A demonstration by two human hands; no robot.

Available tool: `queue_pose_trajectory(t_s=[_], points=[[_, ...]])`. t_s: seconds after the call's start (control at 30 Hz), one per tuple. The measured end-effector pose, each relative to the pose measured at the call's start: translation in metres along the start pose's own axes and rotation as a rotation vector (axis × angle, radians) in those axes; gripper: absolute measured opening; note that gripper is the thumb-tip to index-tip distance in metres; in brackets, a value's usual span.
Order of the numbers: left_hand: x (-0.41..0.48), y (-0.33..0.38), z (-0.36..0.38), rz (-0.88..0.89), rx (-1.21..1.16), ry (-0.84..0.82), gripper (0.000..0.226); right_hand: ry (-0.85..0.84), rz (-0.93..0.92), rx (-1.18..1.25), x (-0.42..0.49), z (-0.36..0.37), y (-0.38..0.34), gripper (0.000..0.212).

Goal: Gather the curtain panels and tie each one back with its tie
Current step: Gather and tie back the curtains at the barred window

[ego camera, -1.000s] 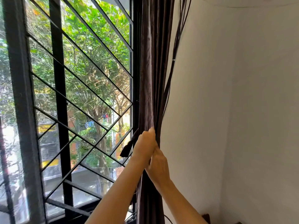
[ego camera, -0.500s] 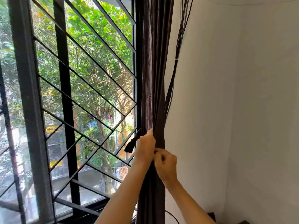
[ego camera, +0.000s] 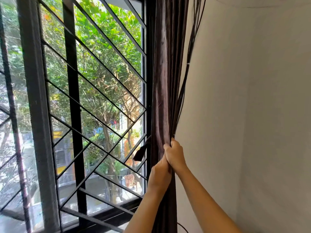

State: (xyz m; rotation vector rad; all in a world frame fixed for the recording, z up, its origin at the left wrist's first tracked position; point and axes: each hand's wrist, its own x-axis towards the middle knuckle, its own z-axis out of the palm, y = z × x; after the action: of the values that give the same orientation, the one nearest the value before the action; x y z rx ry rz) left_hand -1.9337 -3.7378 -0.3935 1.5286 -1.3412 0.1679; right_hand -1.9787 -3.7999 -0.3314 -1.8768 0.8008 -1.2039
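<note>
Both hands clamp the same thing. The right hand [ego camera: 175, 155], at 5 o'clk from frame centre, has its fingers [ego camera: 168, 147] curled round the folds of the dark brown pleated fabric curtain panel [ego camera: 164, 81], gripping it from the wall side. The left hand [ego camera: 159, 175] sits just below at its 7 o'clk, touching it, wrapped on the bundle from the window side w/ fingertips hidden behind the cloth, so it grips too. Forearms rise from the 5–6 o'clk edge, one each side of the hanging fabric. Curtain is bunched into one narrow upright column, running 12 to 6 o'clk btwn window frame and wall, pinched tightest at the hands. At 9 o'clk of the right hand a short dark flat fabric tie strip [ego camera: 141, 152] sticks out from behind the curtain, loose end drooping toward 7 o'clk, not wrapped across the front; can't tell if either hand holds its other end. At 1 o'clk of the hands a bundle of thin black cables [ego camera: 191, 47] climbs the wall, cinched by a small white zip tie [ego camera: 187, 64]. Plain off-white plaster wall [ego camera: 252, 115] fills 3 o'clk. Black metal window grille w/ diagonal bars [ego camera: 74, 98] covers 9 o'clk; beyond it, green leafy trees [ego camera: 107, 39].
</note>
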Motion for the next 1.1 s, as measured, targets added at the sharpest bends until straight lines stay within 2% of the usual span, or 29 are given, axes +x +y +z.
queue_pose_trajectory(t_s=[0.03,0.13,0.17,0.23,0.3,0.43,0.53,0.6,0.67,0.8,1.0,1.1], points=[[-0.002,-0.003,-0.004,0.05,0.008,-0.01,0.037,0.025,-0.015,-0.013,-0.001,-0.001,0.002,0.018],[0.002,-0.013,-0.012,0.117,0.019,0.032,0.021,0.063,-0.087,-0.069,-0.002,-0.007,0.005,0.036],[0.006,-0.016,-0.014,0.084,0.002,0.103,0.018,0.071,-0.11,-0.088,-0.002,-0.008,0.006,0.037],[0.016,-0.016,-0.018,-0.073,-0.054,0.279,0.014,0.089,-0.117,-0.11,-0.002,-0.008,0.011,0.022],[0.029,-0.014,-0.021,-0.262,-0.146,0.355,0.02,0.107,-0.12,-0.133,-0.003,-0.007,0.015,0.027],[0.047,-0.018,-0.02,-0.506,-0.309,0.191,0.04,0.117,-0.149,-0.164,-0.01,-0.011,0.012,0.036],[0.046,-0.025,-0.018,-0.554,-0.537,0.162,0.049,0.162,-0.191,-0.179,-0.017,-0.011,0.017,0.036],[0.04,-0.024,-0.018,-0.537,-0.599,0.209,0.038,0.179,-0.222,-0.137,-0.029,-0.009,0.024,0.031],[0.032,-0.017,-0.019,-0.464,-0.484,0.276,0.023,0.171,-0.225,-0.063,-0.042,-0.009,0.029,0.027],[0.02,-0.003,-0.019,-0.302,-0.209,0.415,0.027,0.18,-0.216,-0.004,-0.05,-0.003,0.028,0.033],[0.005,0.012,-0.019,-0.177,-0.04,0.349,0.021,0.161,-0.163,0.102,-0.058,0.012,0.024,0.036],[-0.001,0.011,-0.025,-0.153,0.038,0.319,0.02,0.143,-0.14,0.058,-0.057,0.016,0.029,0.04]])
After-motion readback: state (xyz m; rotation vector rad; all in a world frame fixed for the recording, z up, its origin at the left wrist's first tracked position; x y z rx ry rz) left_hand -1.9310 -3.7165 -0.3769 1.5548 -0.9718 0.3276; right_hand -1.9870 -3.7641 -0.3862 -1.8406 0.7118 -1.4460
